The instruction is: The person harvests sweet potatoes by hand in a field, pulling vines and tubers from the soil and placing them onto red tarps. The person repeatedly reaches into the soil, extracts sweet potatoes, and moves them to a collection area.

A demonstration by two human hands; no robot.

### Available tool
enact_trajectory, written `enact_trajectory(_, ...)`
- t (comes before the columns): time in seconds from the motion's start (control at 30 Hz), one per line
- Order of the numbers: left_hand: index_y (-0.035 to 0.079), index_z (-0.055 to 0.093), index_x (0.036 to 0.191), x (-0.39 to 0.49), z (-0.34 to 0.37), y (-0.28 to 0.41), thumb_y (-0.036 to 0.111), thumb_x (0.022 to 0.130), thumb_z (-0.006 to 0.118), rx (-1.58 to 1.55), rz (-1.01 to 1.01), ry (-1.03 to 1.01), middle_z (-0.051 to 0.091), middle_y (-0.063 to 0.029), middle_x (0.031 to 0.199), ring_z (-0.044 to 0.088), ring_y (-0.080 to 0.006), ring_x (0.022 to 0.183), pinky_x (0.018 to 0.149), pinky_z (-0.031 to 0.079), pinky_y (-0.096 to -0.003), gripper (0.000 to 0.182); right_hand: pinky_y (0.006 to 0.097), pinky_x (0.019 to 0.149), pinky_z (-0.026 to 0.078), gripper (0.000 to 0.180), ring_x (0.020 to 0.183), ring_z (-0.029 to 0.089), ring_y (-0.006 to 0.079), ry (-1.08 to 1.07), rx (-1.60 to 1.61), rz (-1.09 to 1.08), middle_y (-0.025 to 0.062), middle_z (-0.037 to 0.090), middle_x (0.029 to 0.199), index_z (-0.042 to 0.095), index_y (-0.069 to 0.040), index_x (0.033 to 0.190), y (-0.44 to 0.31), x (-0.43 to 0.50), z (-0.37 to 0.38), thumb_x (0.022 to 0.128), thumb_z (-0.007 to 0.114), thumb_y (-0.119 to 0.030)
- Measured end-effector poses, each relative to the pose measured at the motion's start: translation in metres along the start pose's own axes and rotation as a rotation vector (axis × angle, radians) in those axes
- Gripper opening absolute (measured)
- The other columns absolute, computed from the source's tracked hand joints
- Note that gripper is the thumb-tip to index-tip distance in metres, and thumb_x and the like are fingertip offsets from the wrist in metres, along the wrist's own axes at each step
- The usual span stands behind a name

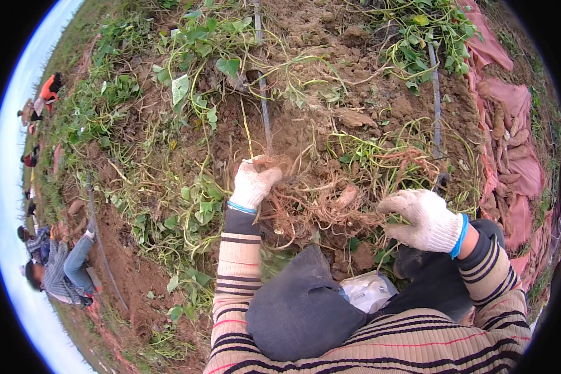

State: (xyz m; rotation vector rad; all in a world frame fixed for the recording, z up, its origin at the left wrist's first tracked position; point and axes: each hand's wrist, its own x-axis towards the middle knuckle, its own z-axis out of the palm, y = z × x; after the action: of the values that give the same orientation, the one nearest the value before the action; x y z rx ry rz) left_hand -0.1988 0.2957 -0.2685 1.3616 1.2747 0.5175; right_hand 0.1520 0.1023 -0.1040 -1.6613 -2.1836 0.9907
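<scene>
My left hand (pixel 255 184), in a white knit glove with a blue cuff, is closed on the edge of a clump of fibrous roots (pixel 318 201). A thin yellowish stem (pixel 246 128) rises just beyond its fingers. Among the tangled roots lies a small reddish-brown tuber (pixel 347 195), probably a sweet potato. To the right of the clump, my right hand (pixel 420 220), gloved alike, is held with thumb and fingers apart and nothing visible between them. Green leafy vines (pixel 378 156) spread over the soil just past the roots.
Dark drip hoses (pixel 264 105) run along the soil. At the right, long tubers (pixel 499 121) lie on pink sheeting (pixel 526 175). A white bag (pixel 368 292) rests between my knees. Leafy vines (pixel 205 205) cover the left side, where a person (pixel 65 269) crouches farther off.
</scene>
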Motion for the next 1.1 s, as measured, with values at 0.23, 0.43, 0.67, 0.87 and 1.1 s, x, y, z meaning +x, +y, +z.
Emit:
enact_trajectory(0.23, 0.004, 0.061, 0.149, -0.006, 0.012, -0.006, 0.037, 0.094, 0.079, 0.493, 0.119, 0.3, 0.065, -0.0216, 0.149, 0.063, -0.0381, 0.135, 0.113, 0.051, -0.0484, 0.067, 0.0485, 0.1, 0.055, 0.044, 0.114, 0.071, 0.0377, -0.056, -0.01, -0.001, 0.0145, 0.076, 0.12, 0.074, -0.009, 0.124, -0.011, -0.004, -0.009, 0.085, 0.084, -0.025)
enact_trajectory(0.43, 0.005, 0.037, 0.167, 0.065, -0.023, -0.011, 0.075, 0.084, 0.074, 1.285, -0.431, -0.005, 0.048, -0.0247, 0.165, 0.046, -0.0423, 0.153, 0.122, 0.042, -0.0562, 0.115, 0.0488, 0.096, 0.056, 0.041, 0.109, 0.072, 0.0376, -0.083, -0.07, 0.013, 0.0138, 0.076, 0.116, 0.075, -0.012, 0.123, -0.012, 0.009, -0.009, 0.085, 0.081, -0.024)
enact_trajectory(0.67, -0.005, 0.066, 0.14, 0.071, -0.051, -0.023, 0.069, 0.093, 0.07, 1.039, -0.471, -0.069, 0.07, -0.0299, 0.138, 0.066, -0.0402, 0.134, 0.114, 0.051, -0.0455, 0.088, 0.0488, 0.091, 0.056, 0.036, 0.104, 0.072, 0.0364, -0.067, -0.111, 0.02, 0.0124, 0.076, 0.11, 0.074, -0.013, 0.119, -0.007, 0.01, -0.004, 0.085, 0.079, -0.023)
enact_trajectory(0.87, 0.001, 0.071, 0.116, 0.016, -0.055, -0.028, 0.045, 0.092, 0.078, 0.904, -0.235, 0.028, 0.077, -0.0235, 0.109, 0.074, -0.0405, 0.107, 0.095, 0.058, -0.047, 0.051, 0.0477, 0.091, 0.055, 0.037, 0.104, 0.072, 0.0352, -0.028, -0.131, -0.028, 0.0119, 0.075, 0.111, 0.073, -0.012, 0.12, -0.009, 0.0, -0.01, 0.086, 0.078, -0.024)
enact_trajectory(1.1, 0.008, 0.071, 0.118, -0.142, -0.002, 0.012, 0.032, 0.087, 0.082, 0.862, 0.03, 0.212, 0.074, -0.016, 0.083, 0.074, -0.0353, 0.071, 0.066, 0.059, -0.043, 0.041, 0.0465, 0.094, 0.054, 0.044, 0.106, 0.071, 0.0335, -0.027, -0.16, -0.072, 0.0104, 0.076, 0.113, 0.073, -0.013, 0.126, -0.012, -0.01, -0.019, 0.084, 0.08, -0.025)
